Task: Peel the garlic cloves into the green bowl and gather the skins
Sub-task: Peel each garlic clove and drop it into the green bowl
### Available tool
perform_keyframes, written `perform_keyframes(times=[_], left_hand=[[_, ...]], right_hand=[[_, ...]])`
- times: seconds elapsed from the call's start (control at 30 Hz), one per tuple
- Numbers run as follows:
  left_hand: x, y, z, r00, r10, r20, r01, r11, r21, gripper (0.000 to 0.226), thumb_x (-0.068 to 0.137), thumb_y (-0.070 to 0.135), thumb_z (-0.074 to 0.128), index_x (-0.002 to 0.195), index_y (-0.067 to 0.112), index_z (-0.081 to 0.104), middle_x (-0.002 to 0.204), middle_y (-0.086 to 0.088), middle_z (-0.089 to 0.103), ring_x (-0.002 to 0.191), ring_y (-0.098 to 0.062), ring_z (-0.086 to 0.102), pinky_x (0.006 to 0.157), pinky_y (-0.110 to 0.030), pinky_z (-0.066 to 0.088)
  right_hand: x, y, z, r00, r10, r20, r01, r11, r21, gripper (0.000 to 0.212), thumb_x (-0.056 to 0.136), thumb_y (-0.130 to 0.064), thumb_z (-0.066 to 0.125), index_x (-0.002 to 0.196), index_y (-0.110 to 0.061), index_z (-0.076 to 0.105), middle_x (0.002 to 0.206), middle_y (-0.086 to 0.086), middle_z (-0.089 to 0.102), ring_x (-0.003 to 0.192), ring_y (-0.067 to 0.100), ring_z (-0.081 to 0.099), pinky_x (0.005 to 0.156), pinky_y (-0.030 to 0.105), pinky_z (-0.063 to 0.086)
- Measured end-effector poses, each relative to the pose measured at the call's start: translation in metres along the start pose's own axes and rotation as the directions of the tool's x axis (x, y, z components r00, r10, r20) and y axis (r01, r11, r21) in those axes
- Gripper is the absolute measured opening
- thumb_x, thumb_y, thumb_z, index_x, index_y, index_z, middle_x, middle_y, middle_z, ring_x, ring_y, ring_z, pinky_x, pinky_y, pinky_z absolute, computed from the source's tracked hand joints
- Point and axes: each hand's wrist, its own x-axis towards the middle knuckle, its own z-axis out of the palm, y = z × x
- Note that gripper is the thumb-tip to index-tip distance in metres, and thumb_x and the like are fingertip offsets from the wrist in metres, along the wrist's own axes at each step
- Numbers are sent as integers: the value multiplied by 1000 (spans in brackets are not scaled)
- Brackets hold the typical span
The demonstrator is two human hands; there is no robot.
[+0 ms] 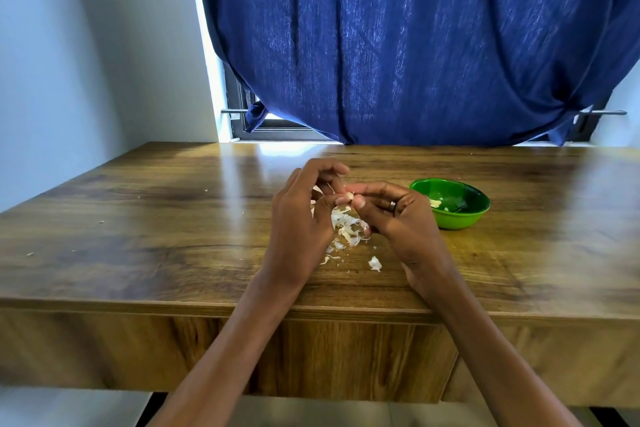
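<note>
Right hand (391, 215) and left hand (301, 218) meet above a wooden bench (156, 218), fingertips of both pinching one garlic clove (349, 197). Directly beneath them lies a loose pile of papery skins (346, 227). Just right of the right hand sits the green bowl (450, 203), peeled cloves inside.

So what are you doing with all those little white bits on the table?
A person is peeling garlic. Both hands are raised just above the wooden table: the left hand and right hand pinch one garlic clove between their fingertips. The papery skins lie in a loose pile under the hands, with a few stray pieces nearer the table edge. The green bowl sits to the right and already holds some pale peeled pieces.
</note>
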Motion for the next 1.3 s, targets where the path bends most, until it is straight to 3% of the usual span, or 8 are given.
perform_keyframes(times=[0.13, 0.3, 0.4, 0.63, 0.83, 1.0, 1.13, 1.3], left_hand=[[0, 1, 1, 999, 25, 29, -25, 1000, 12, 38, 84, -13, 63, 112, 13, 64, 95, 0, 67, 93, -9, 64, 81, -17, 51], [0, 3, 0, 999, 23, 48, -21, 999, -49, 35, 87, -7, 68, 116, 11, 63, 91, 3, 66, 91, -13, 66, 79, -32, 56], [-1, 5, 0, 999, 19, 31, -16, 998, -66, 34, 85, -9, 69, 110, 13, 61, 90, 4, 64, 87, -12, 65, 78, -33, 57], [0, 7, -1, 999, 20, -50, -23, 997, -71, 36, 82, -6, 76, 105, 13, 56, 86, 8, 66, 80, -8, 66, 75, -23, 56], [0, 6, -1, 997, 58, -55, -56, 998, 40, 51, 75, -19, 71, 102, 20, 53, 89, -2, 66, 84, -4, 64, 74, -14, 46], [-1, 7, -2, 994, 103, -48, -100, 993, 59, 41, 76, -17, 65, 102, 13, 58, 91, 7, 64, 87, -19, 66, 70, -25, 51], [0, 10, -3, 989, 141, -47, -136, 986, 101, 44, 67, -25, 60, 100, 4, 60, 93, 1, 64, 88, -21, 66, 74, -5, 41], [0, 11, -1, 987, 154, -50, -150, 985, 81, 52, 62, -27, 52, 102, 5, 61, 97, -3, 64, 94, -22, 69, 79, -11, 49]], right_hand=[[0, 0, 0, 999, -48, -3, 48, 999, 3, 16, 90, -4, 70, 96, -18, 75, 93, -2, 78, 82, 4, 70, 61, 21, 54], [0, 1, -1, 999, -45, -6, 45, 999, 30, 11, 90, -5, 70, 97, -13, 73, 89, 0, 78, 80, 4, 70, 62, 20, 54], [-1, 0, 0, 998, -58, 12, 58, 998, 31, 10, 90, -6, 70, 96, -14, 73, 84, -5, 77, 79, 2, 70, 63, 20, 55], [0, 0, 2, 994, -108, 1, 108, 994, 4, 11, 86, -7, 74, 91, -18, 73, 87, -3, 76, 80, 6, 70, 61, 21, 56], [-2, 0, 2, 994, -106, 11, 106, 994, 1, 13, 84, -10, 75, 91, -21, 74, 89, -4, 77, 84, 8, 71, 62, 23, 56], [-2, 1, 2, 994, -110, 12, 111, 994, -17, 15, 84, -7, 76, 89, -21, 74, 91, -2, 77, 85, 11, 72, 65, 24, 57], [-3, 1, 3, 992, -123, 1, 123, 992, 9, 12, 77, -19, 78, 89, -18, 75, 89, 1, 78, 83, 13, 73, 71, 24, 56], [-3, 1, 4, 990, -138, -7, 138, 990, 28, 20, 74, -24, 78, 90, -14, 76, 89, 5, 78, 84, 19, 74, 72, 24, 56]])
